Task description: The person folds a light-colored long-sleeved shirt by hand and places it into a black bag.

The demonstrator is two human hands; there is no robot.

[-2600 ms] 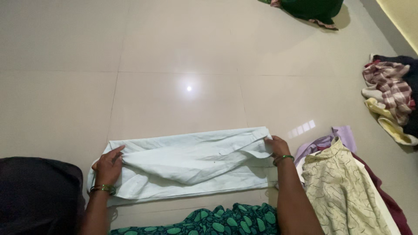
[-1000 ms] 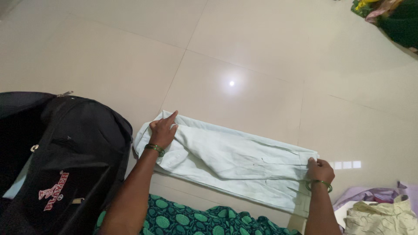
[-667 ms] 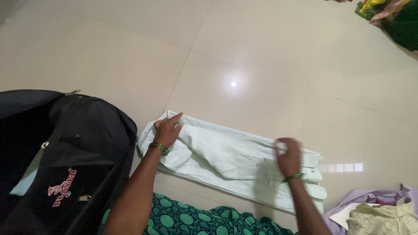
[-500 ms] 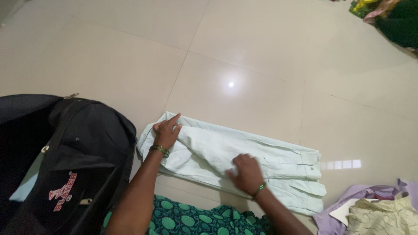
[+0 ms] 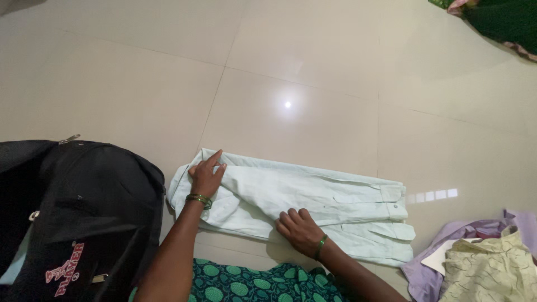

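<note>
A pale mint garment [image 5: 330,201], folded into a long strip, lies flat on the beige tiled floor [image 5: 291,67]. My left hand [image 5: 206,177] presses flat on the strip's left end, fingers spread, a green bangle at the wrist. My right hand [image 5: 297,227] lies palm down on the near edge of the strip, around its middle, fingers apart. Neither hand grips the cloth. The strip's right end, with its button tabs, lies free.
A black bag [image 5: 72,218] stands open at the left, close to my left arm. A pile of clothes, lilac and cream-patterned [image 5: 481,263], sits at the lower right. Dark green fabric [image 5: 503,22] lies at the far top right. My green-patterned clothing [image 5: 257,282] fills the bottom.
My right hand has let go of the strip's right end and slid left along the cloth to its middle near edge. My left hand stayed on the left end.
</note>
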